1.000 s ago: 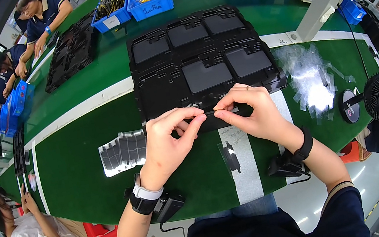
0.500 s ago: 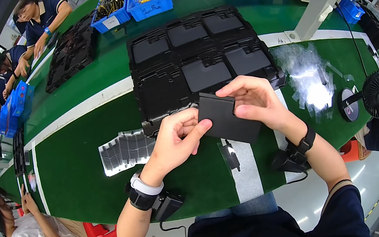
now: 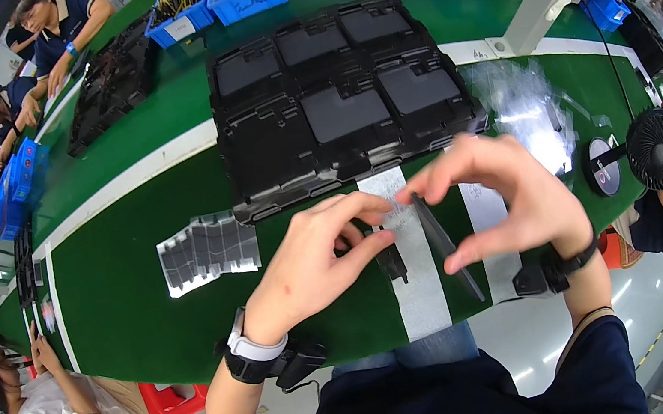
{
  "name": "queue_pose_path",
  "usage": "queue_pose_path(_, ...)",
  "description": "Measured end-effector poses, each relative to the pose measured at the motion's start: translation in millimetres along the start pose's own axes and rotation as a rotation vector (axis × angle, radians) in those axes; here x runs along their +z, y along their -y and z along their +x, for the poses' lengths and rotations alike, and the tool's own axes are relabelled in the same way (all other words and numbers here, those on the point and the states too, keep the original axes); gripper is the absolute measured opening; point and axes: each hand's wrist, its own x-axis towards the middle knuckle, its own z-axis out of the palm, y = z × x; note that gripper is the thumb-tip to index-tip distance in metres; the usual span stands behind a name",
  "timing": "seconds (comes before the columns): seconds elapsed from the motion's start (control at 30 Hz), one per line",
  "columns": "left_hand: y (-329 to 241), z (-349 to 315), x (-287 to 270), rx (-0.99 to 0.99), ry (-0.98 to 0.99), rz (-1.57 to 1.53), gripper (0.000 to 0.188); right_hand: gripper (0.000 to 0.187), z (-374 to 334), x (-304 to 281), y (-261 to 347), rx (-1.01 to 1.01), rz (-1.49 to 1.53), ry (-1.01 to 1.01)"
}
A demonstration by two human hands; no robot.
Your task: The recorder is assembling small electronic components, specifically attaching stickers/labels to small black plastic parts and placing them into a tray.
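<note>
Whereas both hands gripped the black panel half a second ago, now only the right hand holds it, edge-on between thumb and fingers, right of centre. That frees the left hand: its thumb and forefinger stand parted at the small black strip, covering its upper end; I cannot tell whether they touch. The panel's turned face is hidden. Above lies the black tray, its lower-left pocket bare; film-backed pieces lie left, clear film scraps and a fan right.
</note>
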Motion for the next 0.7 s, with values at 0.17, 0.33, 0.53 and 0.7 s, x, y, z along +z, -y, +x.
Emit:
queue_pose_path(0.17,13.6,-2.7,-0.4,-0.068,0.017,0.247,0.024,0.042,-37.3,27.4,-15.4,0.050,-0.656,0.035)
queue_pose_path(0.33,15.3,-7.4,12.7,-0.070,-0.027,0.278,0.026,0.045,-59.4,36.6,-35.6,0.073,-0.752,0.028)
queue_pose_path(0.53,18.4,-8.3,19.1,0.048,-0.005,0.305,0.026,0.062,-68.4,21.2,-34.4,0.148,-0.676,0.181)
queue_pose_path(0.7,16.6,-7.9,20.8,-0.003,0.027,0.329,0.028,0.062,-69.4,32.6,-42.5,0.061,-0.619,0.113)
